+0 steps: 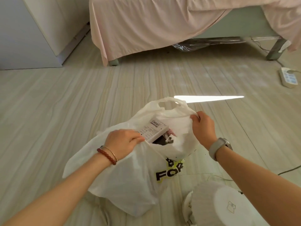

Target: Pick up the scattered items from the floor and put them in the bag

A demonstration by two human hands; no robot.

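A white plastic bag (130, 173) with black and yellow print stands on the floor in front of me, its mouth held wide. My left hand (122, 142) pinches the near left rim of the bag. My right hand (203, 126) grips the right rim near the handle. Inside the opening lies a white box with printed labels (154, 130), tilted, with a dark item and a red-patterned item beside it, partly hidden.
A bed draped in a pink sheet (146, 22) stands ahead, with clear plastic under it. A white cabinet (24, 33) is at the left. A power strip (288, 77) lies at the right. A white round appliance (228, 204) sits near my right forearm.
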